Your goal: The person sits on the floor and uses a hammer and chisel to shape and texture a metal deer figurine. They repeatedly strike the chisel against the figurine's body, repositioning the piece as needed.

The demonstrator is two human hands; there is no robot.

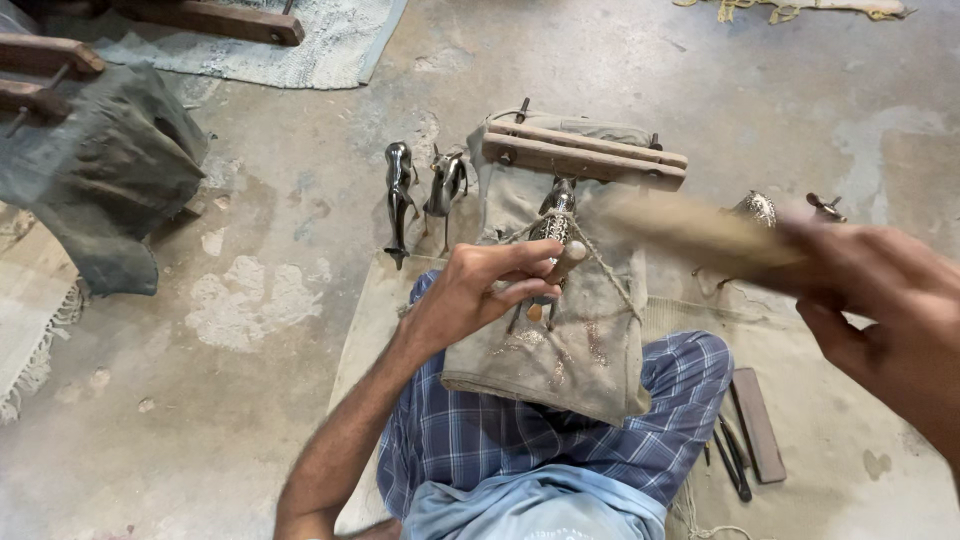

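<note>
- The left hand [480, 290] has its fingers [520, 262] closed tight around a small wooden-handled tool [566, 262] in the middle of the frame.
- The tool tip touches a dark metal animal figure [553, 222], tied with string [610, 270] on a cloth-covered block [580, 340].
- The right hand [880, 320], at the right, has its fingers wrapped around a blurry wooden stick [690, 232].
- Two more metal figures [420, 195] stand on the floor [250, 330], up and left of the block.

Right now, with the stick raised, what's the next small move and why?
Probably bring the wooden stick in the right hand down onto the chisel: the left hand already holds it against the roped metal figurine, and the stick is blurred mid-swing.
</note>
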